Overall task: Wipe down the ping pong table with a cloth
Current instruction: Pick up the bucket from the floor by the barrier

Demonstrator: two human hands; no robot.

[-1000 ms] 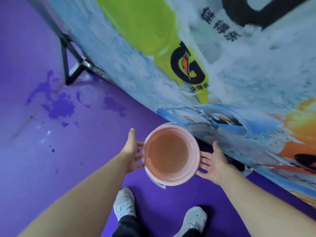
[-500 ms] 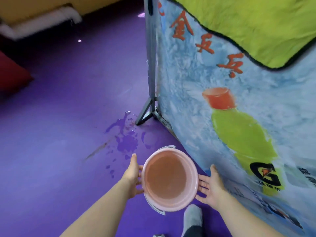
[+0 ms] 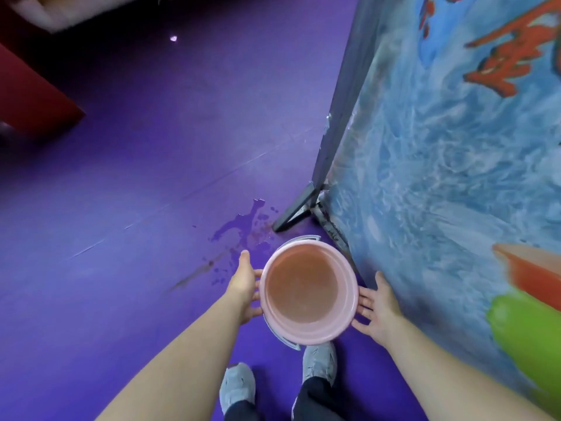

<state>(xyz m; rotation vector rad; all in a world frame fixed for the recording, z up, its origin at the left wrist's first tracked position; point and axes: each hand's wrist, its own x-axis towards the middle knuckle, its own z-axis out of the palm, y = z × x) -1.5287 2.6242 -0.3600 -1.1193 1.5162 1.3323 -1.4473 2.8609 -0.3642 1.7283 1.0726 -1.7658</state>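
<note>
A round pink basin [image 3: 309, 338] holding water hangs above the purple floor, level, in front of my body. My left hand [image 3: 244, 284] supports its left side, thumb lying along the rim and fingers underneath. My right hand [image 3: 378, 308] supports its right side with spread, fairly straight fingers reaching under the rim. No cloth and no ping pong table are in view.
A tall printed barrier banner [image 3: 440, 177] stands close on the right, its dark metal foot [image 3: 296, 212] sticking out onto the floor just beyond the basin. A wet splash patch [image 3: 239, 229] marks the floor there. A red block [image 3: 30, 101] sits far left. My grey shoes [image 3: 238, 387] are below.
I have walked along the banner towards its end post with the basin held the same way in both hands. The banner's foot and the wet patch are now much nearer.
</note>
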